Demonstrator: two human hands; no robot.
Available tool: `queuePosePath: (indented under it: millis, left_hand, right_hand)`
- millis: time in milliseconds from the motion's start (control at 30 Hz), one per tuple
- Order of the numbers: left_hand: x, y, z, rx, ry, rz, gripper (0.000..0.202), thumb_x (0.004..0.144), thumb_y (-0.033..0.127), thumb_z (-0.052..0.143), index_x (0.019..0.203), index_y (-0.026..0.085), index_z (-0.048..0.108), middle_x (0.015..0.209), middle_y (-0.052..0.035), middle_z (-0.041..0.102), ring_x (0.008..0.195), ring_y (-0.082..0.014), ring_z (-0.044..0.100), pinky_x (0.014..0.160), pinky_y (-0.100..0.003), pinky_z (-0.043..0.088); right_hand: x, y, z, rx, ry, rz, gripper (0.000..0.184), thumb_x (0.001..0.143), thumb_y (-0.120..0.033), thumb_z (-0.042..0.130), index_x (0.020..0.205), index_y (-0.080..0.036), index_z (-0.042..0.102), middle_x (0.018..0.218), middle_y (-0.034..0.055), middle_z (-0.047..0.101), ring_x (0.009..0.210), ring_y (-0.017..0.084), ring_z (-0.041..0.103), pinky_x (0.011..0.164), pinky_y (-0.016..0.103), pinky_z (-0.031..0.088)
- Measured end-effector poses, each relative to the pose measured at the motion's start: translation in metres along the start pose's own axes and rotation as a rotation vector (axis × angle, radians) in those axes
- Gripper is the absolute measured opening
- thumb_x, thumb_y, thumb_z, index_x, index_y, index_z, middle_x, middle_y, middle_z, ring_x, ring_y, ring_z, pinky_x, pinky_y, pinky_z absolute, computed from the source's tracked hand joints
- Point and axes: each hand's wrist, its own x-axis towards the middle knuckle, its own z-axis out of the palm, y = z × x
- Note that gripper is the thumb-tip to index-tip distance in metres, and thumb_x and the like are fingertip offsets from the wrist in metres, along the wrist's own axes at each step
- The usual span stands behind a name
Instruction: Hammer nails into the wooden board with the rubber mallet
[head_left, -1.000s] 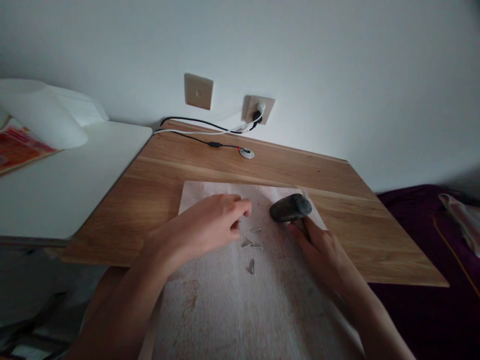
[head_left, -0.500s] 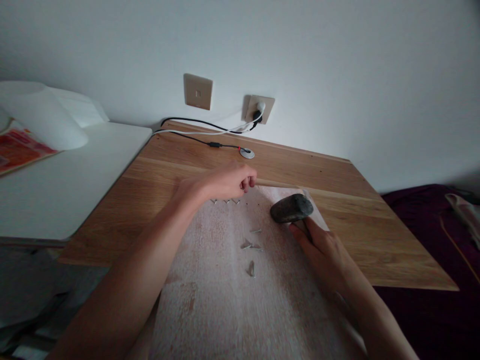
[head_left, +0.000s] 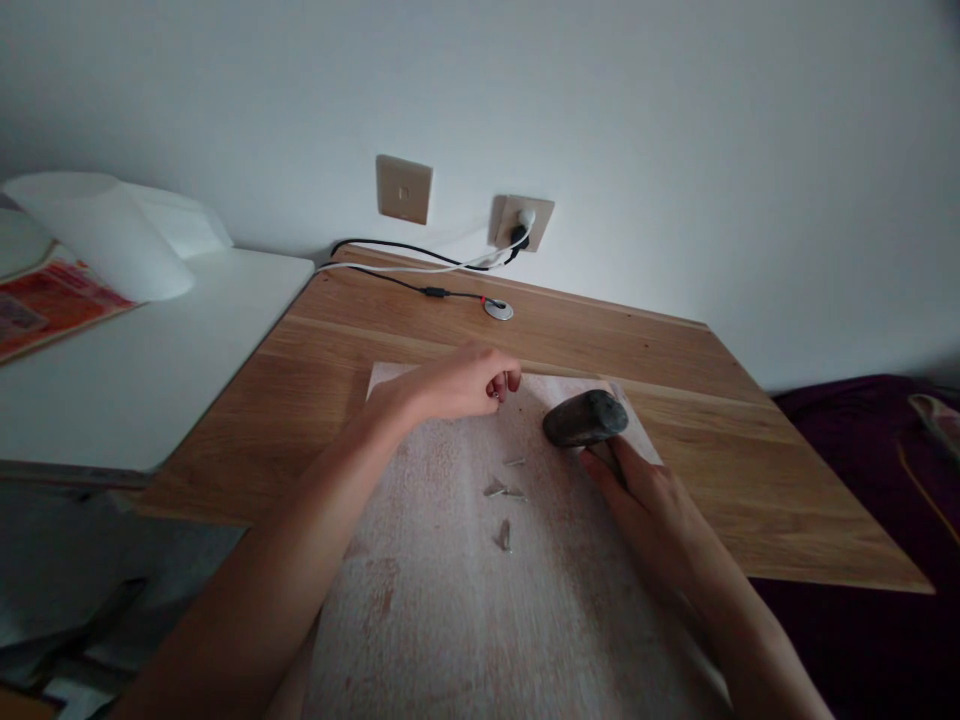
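While the right hand (head_left: 654, 492) held a hammer (head_left: 583, 418) by its handle, close up under the dark, blunt head, the left hand (head_left: 472, 382) was stretched over the far part of a pale, worn board (head_left: 450, 620). The left hand's fingers were curled tightly together, pinching a small metal piece (head_left: 496, 396) of which only a glint showed. The hammer head was above the board's far right corner area; whether it touched the surface could not be told. Between the two hands and nearer the viewer, four small nails (head_left: 515, 494) lay loose on the board, two of them close together. The board rested on a brown wood-grain desk (head_left: 712, 470) set against a white wall. Along the back of the desk ran a white cord (head_left: 390, 269) and black cords, one reaching a round silver disc (head_left: 499, 311). Plugs sat in a wall socket (head_left: 545, 215). At left, a white tabletop (head_left: 225, 350) carried a white roll (head_left: 127, 235) and a red packet (head_left: 60, 305); at right lay purple cloth (head_left: 847, 430).
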Motion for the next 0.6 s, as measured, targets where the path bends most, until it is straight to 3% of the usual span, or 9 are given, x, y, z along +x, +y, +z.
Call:
queuePosePath:
  millis: [233, 600]
  left_hand:
    - [-0.002, 0.002, 0.003, -0.019, 0.005, -0.008, 0.026, 0.073, -0.006, 0.062, 0.088, 0.015, 0.070, 0.079, -0.0010, 0.072, 0.072, -0.0133, 0.065, 0.068, -0.025, 0.047]
    - [-0.001, -0.003, 0.010, -0.031, 0.020, 0.053, 0.021, 0.077, -0.003, 0.063, 0.085, 0.015, 0.070, 0.075, 0.0004, 0.069, 0.069, -0.0124, 0.062, 0.066, -0.026, 0.044]
  right_hand:
    - [0.001, 0.000, 0.000, 0.019, 0.009, -0.022, 0.041, 0.103, -0.056, 0.041, 0.115, -0.025, 0.064, 0.101, 0.0140, 0.081, 0.105, 0.041, 0.076, 0.073, 0.039, 0.048]
    - [-0.002, -0.001, -0.001, 0.035, 0.010, -0.089, 0.038, 0.108, -0.053, 0.041, 0.110, -0.025, 0.066, 0.089, 0.0111, 0.080, 0.092, 0.036, 0.077, 0.067, 0.037, 0.047]
